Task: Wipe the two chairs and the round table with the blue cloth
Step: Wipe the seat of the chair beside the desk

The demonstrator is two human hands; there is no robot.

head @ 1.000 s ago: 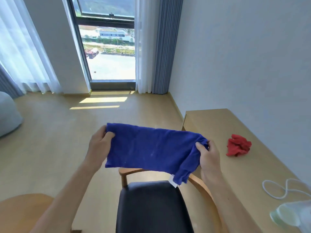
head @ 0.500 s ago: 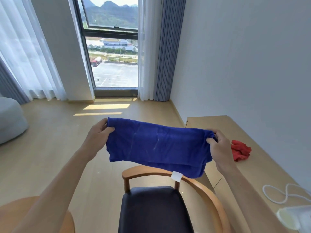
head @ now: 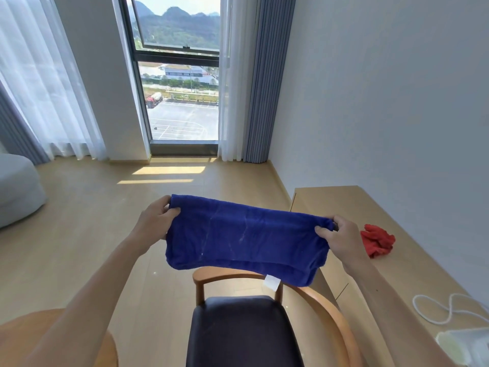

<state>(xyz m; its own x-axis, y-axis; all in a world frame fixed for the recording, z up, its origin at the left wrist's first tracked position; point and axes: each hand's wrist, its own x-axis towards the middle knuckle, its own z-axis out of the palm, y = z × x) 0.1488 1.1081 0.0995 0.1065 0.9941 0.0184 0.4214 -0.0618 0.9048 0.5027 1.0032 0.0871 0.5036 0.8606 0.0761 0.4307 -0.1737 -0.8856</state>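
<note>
The blue cloth (head: 243,237) is folded over and stretched flat in the air between both hands, a white tag hanging from its lower edge. My left hand (head: 156,221) pinches its upper left corner. My right hand (head: 341,239) grips its upper right corner. Directly below the cloth stands a chair (head: 243,332) with a dark seat and a curved wooden back and armrest. A piece of the round wooden table (head: 16,329) shows at the bottom left, partly hidden by my left forearm. Only one chair is in view.
A long wooden sideboard (head: 412,271) runs along the right wall with a red cloth (head: 377,241), a white cord (head: 444,308) and a pale bottle (head: 460,345) on it. A grey pouf (head: 18,192) sits at the left. Bare wood floor leads to the window and curtains.
The view has tilted upward, showing more window. Both hands spread apart and pulled the folded cloth taut; the hanging right end was gathered up into a neater fold.
</note>
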